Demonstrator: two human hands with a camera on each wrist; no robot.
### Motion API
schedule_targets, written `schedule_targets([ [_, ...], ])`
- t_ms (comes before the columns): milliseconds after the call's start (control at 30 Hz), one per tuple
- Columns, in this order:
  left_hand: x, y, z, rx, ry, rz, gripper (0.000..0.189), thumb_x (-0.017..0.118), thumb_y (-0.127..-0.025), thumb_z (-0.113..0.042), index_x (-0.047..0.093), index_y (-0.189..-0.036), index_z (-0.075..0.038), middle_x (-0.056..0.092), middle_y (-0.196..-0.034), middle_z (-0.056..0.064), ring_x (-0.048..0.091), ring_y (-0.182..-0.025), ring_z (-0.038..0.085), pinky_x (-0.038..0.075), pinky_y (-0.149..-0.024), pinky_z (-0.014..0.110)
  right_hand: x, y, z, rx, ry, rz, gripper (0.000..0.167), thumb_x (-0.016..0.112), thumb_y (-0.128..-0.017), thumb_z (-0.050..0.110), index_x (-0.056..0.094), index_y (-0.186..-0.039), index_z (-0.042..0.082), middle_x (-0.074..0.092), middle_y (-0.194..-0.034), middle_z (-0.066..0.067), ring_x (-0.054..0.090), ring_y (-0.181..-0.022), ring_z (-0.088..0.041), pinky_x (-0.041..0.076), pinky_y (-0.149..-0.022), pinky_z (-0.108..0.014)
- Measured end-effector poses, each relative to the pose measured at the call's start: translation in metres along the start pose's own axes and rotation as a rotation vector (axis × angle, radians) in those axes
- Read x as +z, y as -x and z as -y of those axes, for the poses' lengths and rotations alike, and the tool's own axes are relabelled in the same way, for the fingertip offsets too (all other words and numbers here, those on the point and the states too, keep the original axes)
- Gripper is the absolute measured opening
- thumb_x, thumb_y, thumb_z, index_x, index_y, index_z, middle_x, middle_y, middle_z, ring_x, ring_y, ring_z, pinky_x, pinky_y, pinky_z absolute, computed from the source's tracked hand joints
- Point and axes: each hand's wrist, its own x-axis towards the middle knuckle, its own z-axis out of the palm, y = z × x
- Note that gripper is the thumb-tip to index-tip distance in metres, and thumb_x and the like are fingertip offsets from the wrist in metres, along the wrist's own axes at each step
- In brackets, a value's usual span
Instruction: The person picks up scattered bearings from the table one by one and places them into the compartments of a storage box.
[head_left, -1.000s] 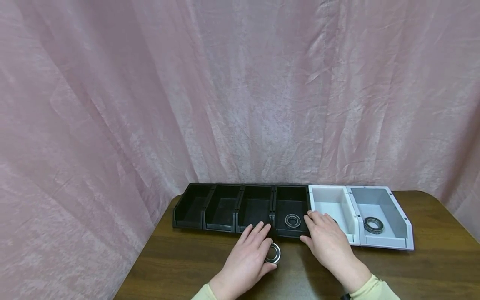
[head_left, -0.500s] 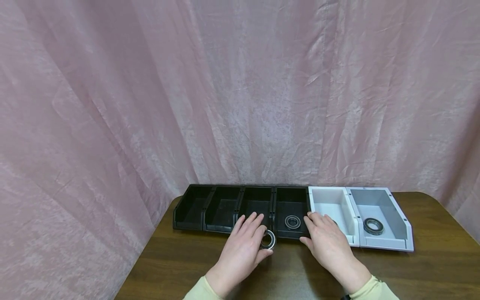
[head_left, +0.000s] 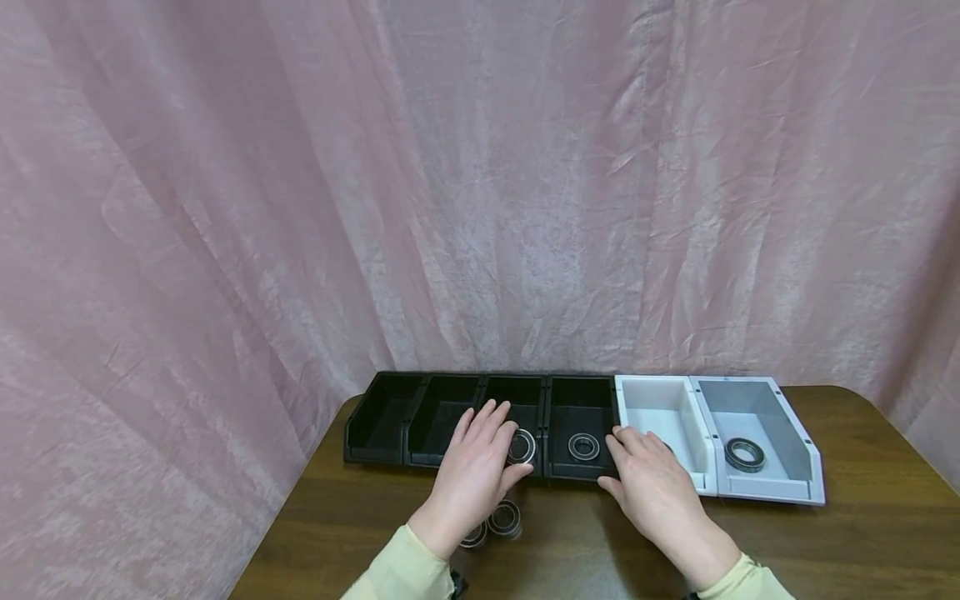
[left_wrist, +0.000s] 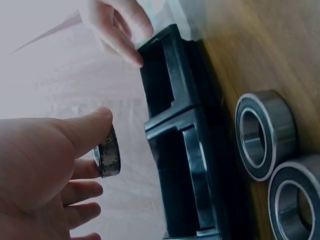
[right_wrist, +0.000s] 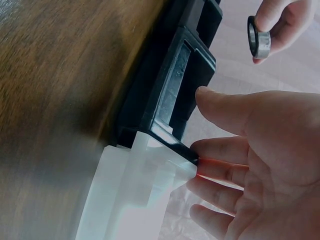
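My left hand (head_left: 474, 467) pinches a ball bearing (left_wrist: 111, 156) between thumb and index finger, the other fingers loosely extended. In the head view that bearing overlaps the third black bin (head_left: 515, 390) from the left. My right hand (head_left: 652, 475) is at the junction of the fourth black bin (head_left: 581, 400) and the white bin (head_left: 660, 403). Its relaxed fingers touch the bin rim in the right wrist view, with nothing held. One bearing (head_left: 573, 455) lies in the fourth black bin. Two more bearings stand on the table below my left hand, the nearer-to-bins one (left_wrist: 284, 125) plainly visible.
The bins form one row along the table's back, before a pink curtain (head_left: 480, 208). At the right end, a light grey bin (head_left: 783, 462) holds another bearing (head_left: 760, 458). Brown wooden tabletop (head_left: 862, 533) shows in front of the row.
My left hand has moved forward and left with the bearing, from above the table to the third black bin. The two table bearings have come into sight. My right hand stays in place.
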Motion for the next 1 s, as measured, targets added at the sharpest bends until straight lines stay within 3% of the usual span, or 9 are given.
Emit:
schedule_targets([
  [467,0.014,-0.017,0.012,-0.077,0.046,0.050,0.056,0.082,-0.100,-0.046,0.072,-0.137,-0.005,0.052,-0.166,0.021,0.043,-0.158,0.040,0.030,-0.129,0.061,0.001,0.000,0.000,-0.011,0.006,-0.011,0.059,0.096,-0.086,0.025,0.073,-0.129,-0.009,0.069,-0.132,-0.022,0.067,-0.126,-0.042,0.050,-0.114,-0.057],
  [1000,0.029,-0.026,0.037,-0.206,0.091,0.102,0.057,0.083,-0.100,-0.042,0.070,-0.137,-0.001,0.049,-0.166,0.026,0.040,-0.159,0.043,0.029,-0.129,0.063,-0.001,-0.001,-0.001,-0.012,0.008,-0.010,0.059,0.096,-0.086,0.024,0.073,-0.129,-0.010,0.069,-0.132,-0.023,0.066,-0.126,-0.043,0.050,-0.113,-0.057],
])
